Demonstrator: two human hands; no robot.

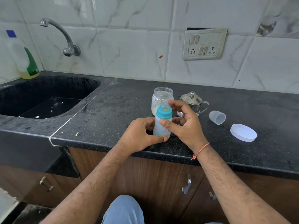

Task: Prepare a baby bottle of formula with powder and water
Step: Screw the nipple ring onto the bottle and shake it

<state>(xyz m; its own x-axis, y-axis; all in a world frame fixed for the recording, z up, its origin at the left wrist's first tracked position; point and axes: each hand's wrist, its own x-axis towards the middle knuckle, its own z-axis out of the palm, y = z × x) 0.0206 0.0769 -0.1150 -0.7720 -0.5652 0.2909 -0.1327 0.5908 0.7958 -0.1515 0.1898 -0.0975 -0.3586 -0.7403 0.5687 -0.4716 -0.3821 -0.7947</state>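
A baby bottle (pixel 161 126) stands upright near the front edge of the dark speckled table (pixel 113 110), with both hands around it. The left hand (pixel 139 135) wraps the lower body of the bottle: its thumb lies across the front near the base and the other fingers (pixel 149 124) curl behind, so the grip is closed on the bottle. The right hand (pixel 186 125) hovers at the bottle's upper part with its fingers loosely spread; the thumb tip touches the bottle just under the teal ring cap (pixel 163 114), and the forefinger arches over beside the clear teat (pixel 165 107). Whether that forefinger touches the teat cannot be told. The right hand is not clamped on anything. An orange thread (pixel 201 150) is tied round the right wrist.

Just behind the bottle stands an open clear jar (pixel 162 98) with pale powder in its bottom. To the right of it is a small steel pot (pixel 192 101) with a lid and handle. Further right a clear cap (pixel 217 117) lies on its side, and a white round lid (pixel 243 132) rests flat. On the left is a dark sink (pixel 48 94) under a wall tap (pixel 61 36).
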